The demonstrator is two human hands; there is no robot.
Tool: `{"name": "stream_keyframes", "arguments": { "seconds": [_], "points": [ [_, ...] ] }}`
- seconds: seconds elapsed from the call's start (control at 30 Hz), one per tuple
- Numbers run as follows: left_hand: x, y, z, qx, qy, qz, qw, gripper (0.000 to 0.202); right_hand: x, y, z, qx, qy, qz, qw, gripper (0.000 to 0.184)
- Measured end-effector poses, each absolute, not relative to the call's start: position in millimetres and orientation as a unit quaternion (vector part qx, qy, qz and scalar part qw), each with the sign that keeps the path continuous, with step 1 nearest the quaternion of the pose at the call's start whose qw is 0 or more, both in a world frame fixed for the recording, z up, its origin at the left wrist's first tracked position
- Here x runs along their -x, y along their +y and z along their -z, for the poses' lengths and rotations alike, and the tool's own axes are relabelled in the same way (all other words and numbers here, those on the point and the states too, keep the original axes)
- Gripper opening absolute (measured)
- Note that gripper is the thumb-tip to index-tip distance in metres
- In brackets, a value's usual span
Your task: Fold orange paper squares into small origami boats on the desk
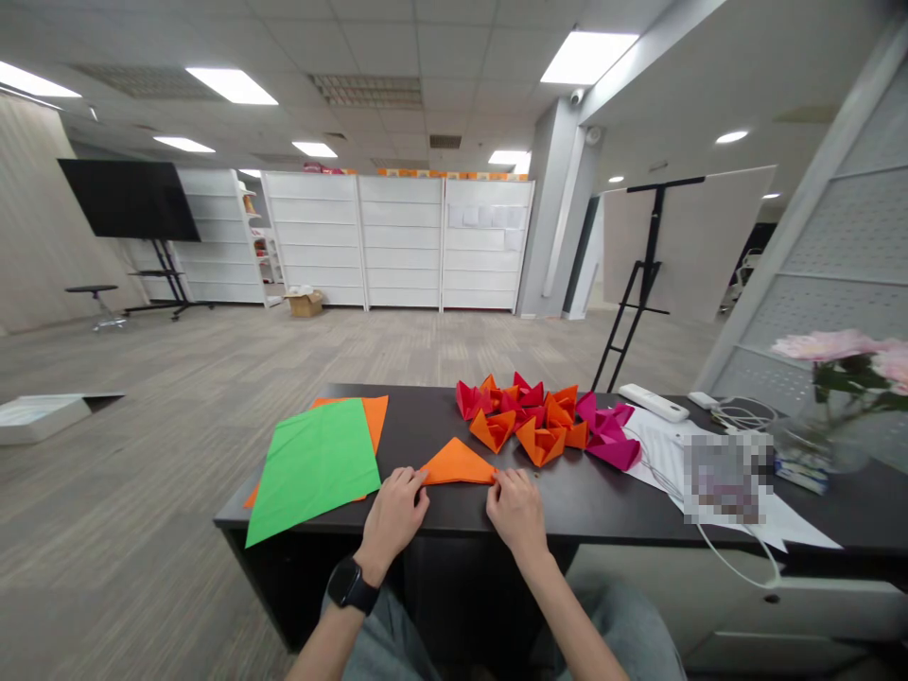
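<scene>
An orange paper folded into a triangle (458, 463) lies flat on the dark desk (426, 416) in front of me. My left hand (395, 512), with a black watch on its wrist, pinches the triangle's left corner with curled fingers. My right hand (515, 508) presses on the triangle's right corner, fingers bent. Behind the triangle sits a cluster of folded paper shapes (543, 416) in orange, red and magenta. A flat green sheet (312, 468) lies to the left, over an orange sheet (374, 412).
White papers (663, 449), a white remote (653, 402), cables and a vase of pink flowers (841, 378) occupy the desk's right side. A black easel (638, 284) stands behind the desk. Open carpeted floor, white shelving and a wall screen lie beyond.
</scene>
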State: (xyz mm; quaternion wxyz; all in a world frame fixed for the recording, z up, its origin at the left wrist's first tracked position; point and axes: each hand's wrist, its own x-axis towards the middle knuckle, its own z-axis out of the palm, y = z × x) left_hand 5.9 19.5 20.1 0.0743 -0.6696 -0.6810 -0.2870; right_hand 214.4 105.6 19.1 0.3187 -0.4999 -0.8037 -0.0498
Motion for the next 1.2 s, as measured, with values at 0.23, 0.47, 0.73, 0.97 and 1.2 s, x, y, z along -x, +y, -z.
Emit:
{"name": "stream_keyframes", "arguments": {
  "seconds": [0.23, 0.47, 0.73, 0.97, 1.2],
  "points": [
    [-4.3, 20.0, -16.9, 0.66, -0.686, 0.299, 0.059, 0.026, -214.9, 101.3, -23.0, 0.513, -0.81, 0.076, 0.273, 0.024],
    [-0.3, 22.7, -11.3, 0.662, -0.676, 0.319, 0.047, 0.027, -215.7, 100.4, -22.9, 0.518, -0.796, 0.054, 0.307, 0.024],
    [-0.9, 22.8, -12.0, 0.665, -0.668, 0.328, 0.065, 0.025, -214.6, 100.7, -20.8, 0.508, -0.799, 0.035, 0.32, 0.024],
    [-1.9, 22.2, -9.2, 0.659, -0.675, 0.322, 0.081, 0.028, -218.6, 102.3, -20.1, 0.49, -0.822, 0.061, 0.283, 0.028],
    [-2.2, 21.0, -6.8, 0.659, -0.677, 0.304, 0.126, 0.025, -223.9, 100.0, -22.3, 0.472, -0.851, 0.086, 0.215, 0.026]
  ]
}}
